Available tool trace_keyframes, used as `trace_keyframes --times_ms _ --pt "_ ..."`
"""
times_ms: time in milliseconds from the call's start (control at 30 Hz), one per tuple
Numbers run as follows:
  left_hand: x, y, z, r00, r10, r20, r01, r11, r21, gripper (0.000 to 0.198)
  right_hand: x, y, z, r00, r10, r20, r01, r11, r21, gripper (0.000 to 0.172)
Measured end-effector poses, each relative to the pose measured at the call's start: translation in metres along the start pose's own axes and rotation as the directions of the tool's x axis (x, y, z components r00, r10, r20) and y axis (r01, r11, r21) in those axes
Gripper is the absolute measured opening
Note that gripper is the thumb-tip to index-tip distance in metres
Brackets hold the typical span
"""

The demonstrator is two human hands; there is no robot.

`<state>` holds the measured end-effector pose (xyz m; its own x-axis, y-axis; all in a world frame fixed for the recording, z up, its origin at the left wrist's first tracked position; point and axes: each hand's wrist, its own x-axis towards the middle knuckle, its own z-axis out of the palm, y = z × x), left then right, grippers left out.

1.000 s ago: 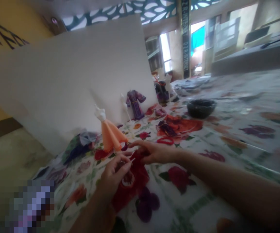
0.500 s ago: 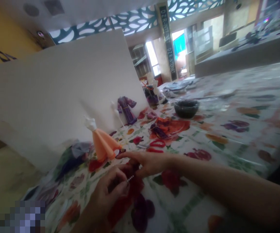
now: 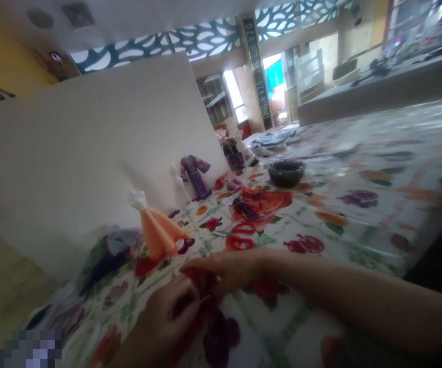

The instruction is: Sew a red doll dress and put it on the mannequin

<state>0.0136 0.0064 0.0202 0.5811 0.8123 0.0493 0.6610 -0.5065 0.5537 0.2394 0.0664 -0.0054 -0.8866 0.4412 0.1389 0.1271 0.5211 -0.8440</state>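
Observation:
My left hand [image 3: 169,312] is closed, thumb and index finger pinching a short string of small pale beads [image 3: 205,298]. Beside it, my right hand [image 3: 224,271] has its fingers curled down at the other end of the beads; its fingertips are partly hidden and what they grip is unclear. Beneath both hands lies something dark red, blurred against the flowered tablecloth [image 3: 297,317]. Just beyond stands a small white dress form with an orange skirt [image 3: 157,230]. Red-handled scissors [image 3: 241,236] lie past my right hand.
A dark bowl [image 3: 286,174] stands farther back. Orange-red cloth [image 3: 264,203] with a small purple bundle [image 3: 245,208] lies before it. A small purple robe [image 3: 195,176] leans near the white panel [image 3: 109,143]. Crumpled fabrics [image 3: 106,255] lie at the left edge.
My right hand's index finger, stretched toward the orange skirt before, is now drawn in over the beads. Both hands sit closer together and slightly lower in view. The background has shifted a little left.

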Motion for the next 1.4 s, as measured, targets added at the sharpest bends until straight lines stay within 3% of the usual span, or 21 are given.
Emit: trace_keyframes --times_ms 167,467,633,800,967,1200,1400 --pt "0.003 -0.004 0.001 0.997 -0.038 0.073 0.038 0.999 0.000 0.020 -0.002 -0.003 -0.001 0.997 0.031 -0.069 -0.045 0.975 -0.216 0.078" --pt "0.000 0.006 -0.001 0.982 -0.083 0.170 0.086 0.996 -0.008 0.010 -0.003 -0.009 -0.004 1.000 0.021 -0.013 -0.022 0.999 -0.025 0.074" --pt "-0.001 0.007 -0.002 0.994 -0.041 0.100 0.049 0.996 -0.077 0.012 -0.004 -0.011 -0.005 0.997 -0.008 -0.073 0.004 0.999 -0.045 0.063" --pt "-0.002 0.007 -0.008 1.000 0.004 0.013 -0.003 0.998 -0.066 0.011 -0.006 -0.013 -0.010 0.990 -0.051 -0.134 0.046 0.998 -0.039 0.032" --pt "-0.001 0.002 -0.016 0.996 0.093 0.010 -0.091 0.992 -0.089 0.008 -0.005 -0.012 -0.018 0.995 -0.045 -0.085 0.041 0.998 -0.043 0.022" --pt "0.000 0.001 -0.017 0.996 0.090 -0.018 -0.091 0.991 -0.098 0.008 -0.003 -0.015 -0.012 0.998 0.056 -0.004 -0.056 0.998 0.029 0.024" --pt "0.000 0.000 -0.016 0.997 0.071 -0.031 -0.074 0.992 -0.103 0.007 -0.002 -0.014 -0.009 0.998 0.070 -0.001 -0.069 0.990 0.123 0.003"
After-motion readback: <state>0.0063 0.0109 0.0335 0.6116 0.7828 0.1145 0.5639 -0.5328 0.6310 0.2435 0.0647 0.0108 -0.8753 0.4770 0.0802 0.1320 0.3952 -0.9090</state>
